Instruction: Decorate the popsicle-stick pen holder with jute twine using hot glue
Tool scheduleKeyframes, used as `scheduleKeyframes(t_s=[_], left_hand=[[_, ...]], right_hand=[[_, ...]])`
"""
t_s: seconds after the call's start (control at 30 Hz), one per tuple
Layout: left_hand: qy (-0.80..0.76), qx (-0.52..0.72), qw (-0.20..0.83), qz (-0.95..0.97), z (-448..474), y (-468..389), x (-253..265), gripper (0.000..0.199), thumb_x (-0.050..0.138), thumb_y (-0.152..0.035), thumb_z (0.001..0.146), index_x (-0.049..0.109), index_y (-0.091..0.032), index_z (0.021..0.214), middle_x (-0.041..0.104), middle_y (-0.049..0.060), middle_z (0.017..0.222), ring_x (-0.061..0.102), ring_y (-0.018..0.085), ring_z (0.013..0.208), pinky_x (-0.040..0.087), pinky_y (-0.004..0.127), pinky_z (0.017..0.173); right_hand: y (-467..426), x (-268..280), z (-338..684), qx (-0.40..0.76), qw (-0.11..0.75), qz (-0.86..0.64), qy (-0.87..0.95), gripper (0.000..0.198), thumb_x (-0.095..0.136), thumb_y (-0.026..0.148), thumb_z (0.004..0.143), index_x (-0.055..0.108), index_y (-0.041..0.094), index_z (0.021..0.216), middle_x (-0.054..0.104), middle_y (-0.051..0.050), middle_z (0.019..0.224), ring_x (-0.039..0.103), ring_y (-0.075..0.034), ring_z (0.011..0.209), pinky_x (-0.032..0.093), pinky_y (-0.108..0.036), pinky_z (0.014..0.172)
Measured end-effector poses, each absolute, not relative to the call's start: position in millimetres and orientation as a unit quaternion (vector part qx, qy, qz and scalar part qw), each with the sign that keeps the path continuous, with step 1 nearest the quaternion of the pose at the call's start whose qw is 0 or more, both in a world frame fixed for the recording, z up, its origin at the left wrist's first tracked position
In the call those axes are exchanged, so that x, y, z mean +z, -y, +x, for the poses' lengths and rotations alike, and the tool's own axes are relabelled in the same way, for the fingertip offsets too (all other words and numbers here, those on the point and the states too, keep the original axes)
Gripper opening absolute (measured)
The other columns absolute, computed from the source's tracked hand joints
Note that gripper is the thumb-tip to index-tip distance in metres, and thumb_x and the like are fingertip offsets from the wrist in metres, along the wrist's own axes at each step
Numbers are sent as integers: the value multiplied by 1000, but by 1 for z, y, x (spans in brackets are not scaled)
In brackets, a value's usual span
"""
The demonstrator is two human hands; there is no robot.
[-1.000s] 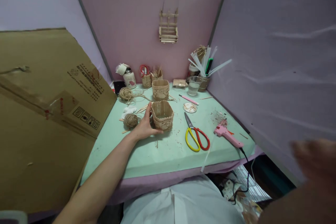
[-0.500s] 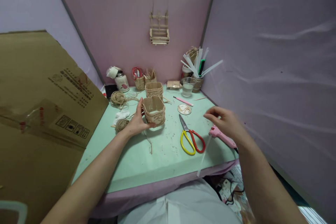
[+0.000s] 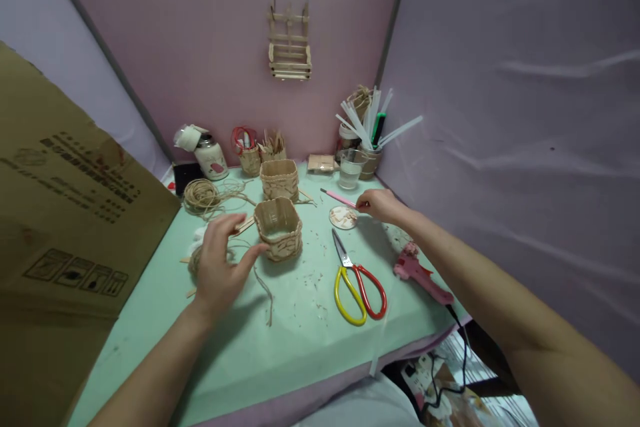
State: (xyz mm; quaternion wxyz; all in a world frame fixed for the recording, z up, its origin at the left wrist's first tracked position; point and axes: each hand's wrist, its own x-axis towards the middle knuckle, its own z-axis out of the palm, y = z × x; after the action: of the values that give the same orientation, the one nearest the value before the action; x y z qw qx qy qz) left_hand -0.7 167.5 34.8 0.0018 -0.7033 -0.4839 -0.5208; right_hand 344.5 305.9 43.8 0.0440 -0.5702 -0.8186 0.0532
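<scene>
- The table (image 3: pixel 300 340), draped in pale green, is spread right across the middle, and everything in play is laid out on it.
- Along the left, the scene is flanked by a printed cardboard panel (image 3: pixel 60 213).
- And here is the left hand (image 3: pixel 217 273), fingers and thumb held wide apart in a C. Nothing is seen to be gripped by it. The gap is turned toward the front basket (image 3: pixel 284 247); whether the wall is brushed by the thumb tip cannot be told.
- Across the way, the right hand (image 3: pixel 381 205) is reached far out, fingertips bunched at the near end of a slim pink tool (image 3: pixel 337 197). Whether the tool is pinched or merely met cannot be told.
- The scissors (image 3: pixel 349 265) are laid between the two arms, points away, touched by neither hand.
- A pink glue gun (image 3: pixel 423 277) is set down just beside the right forearm.
- The front basket is stood upright to the right of the left hand, the nearer one by far. Squarish as it is, no clear long axis is offered. The rear basket (image 3: pixel 279 183) is placed just behind.
- A round disc (image 3: pixel 343 217) is found near the right fingertips.
- Slimmest of all, the pink tool is slanted from far left to near right, pointed away from the right hand; from the left hand it is well apart.
</scene>
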Motion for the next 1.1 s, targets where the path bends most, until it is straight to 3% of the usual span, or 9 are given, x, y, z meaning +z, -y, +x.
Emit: scheduleKeyframes(t_s=[0.07,0.1,0.17,0.37,0.83,0.97,1.1], left_hand=[[411,-505,13,-759,18,-156,43,20,65,-13,84,63,-22,102,68,3,92,65,15,89,52,26,82],[378,-475,-8,-795,28,-152,44,17,62,-10,85,64,-21,98,68,2,87,65,13,85,52,23,78],[319,-449,-45,-833,48,-147,43,20,59,-8,87,64,-19,102,70,3,88,65,11,81,52,19,72],[294,-405,-168,-849,77,-143,15,33,44,-1,88,61,-19,109,72,5,93,67,12,86,53,22,77],[366,-327,-288,-822,79,-143,-1,25,44,-18,94,64,-20,109,70,7,92,65,16,84,52,27,75],[376,-317,-305,-815,79,-143,-3,25,43,-20,95,64,-20,109,69,7,93,65,15,84,52,27,76],[402,-321,-317,-797,79,-143,-3,24,45,-22,94,66,-19,105,70,6,90,64,15,83,50,27,75]], right_hand=[[-310,39,343,55,35,-556,829,17,59,17,81,75,22,86,75,-5,97,63,-20,90,29,-29,70],[-311,36,342,54,32,-549,833,16,60,17,81,75,22,85,74,-5,98,62,-21,92,28,-29,71],[-312,31,339,51,29,-538,841,15,60,19,82,74,22,85,73,-6,99,60,-22,97,27,-31,75],[-313,21,332,43,20,-512,858,16,58,20,85,74,20,87,70,-8,100,56,-22,100,25,-33,79],[-310,21,327,40,6,-502,864,16,57,17,84,73,17,82,70,-11,95,55,-23,95,25,-33,76],[-310,24,327,53,34,-522,851,17,56,16,83,71,16,76,70,-11,92,55,-23,95,26,-32,76],[-306,30,331,82,93,-569,813,21,51,20,86,71,16,85,70,-11,98,57,-23,94,33,-31,75]])
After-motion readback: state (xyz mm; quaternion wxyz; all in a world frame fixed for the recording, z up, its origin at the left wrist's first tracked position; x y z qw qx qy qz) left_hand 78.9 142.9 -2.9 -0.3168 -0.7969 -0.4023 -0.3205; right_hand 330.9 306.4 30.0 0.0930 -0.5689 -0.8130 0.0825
